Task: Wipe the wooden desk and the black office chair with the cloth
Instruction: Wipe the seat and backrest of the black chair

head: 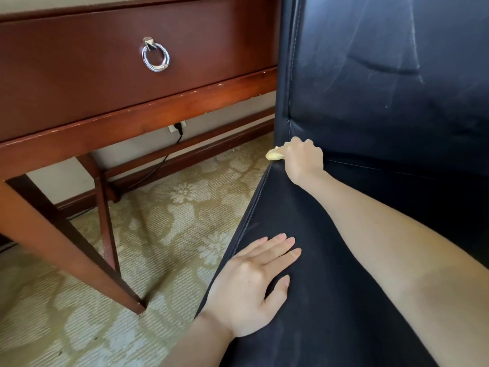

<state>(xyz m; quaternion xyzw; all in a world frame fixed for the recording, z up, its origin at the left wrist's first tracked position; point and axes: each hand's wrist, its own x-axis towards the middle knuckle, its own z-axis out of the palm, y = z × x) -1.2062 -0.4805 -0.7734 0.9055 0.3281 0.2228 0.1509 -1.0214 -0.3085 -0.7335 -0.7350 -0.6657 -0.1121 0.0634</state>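
Observation:
The black office chair [370, 96] fills the right half of the view, its seat sloping toward me and its backrest rising behind. My right hand [304, 157] grips a bunched yellow cloth [274, 154] at the left end of the crease between seat and backrest; only a small tip of the cloth shows past the fingers. My left hand [251, 282] lies flat with straight fingers on the seat near its left edge. The wooden desk [132, 112] stands to the left, with a drawer front facing me.
A silver ring pull [155, 56] hangs on the drawer. Desk legs [79, 250] slant down onto a patterned beige carpet [164, 229]. A black cord [169, 152] runs from a wall socket under the desk. A wooden baseboard lines the wall.

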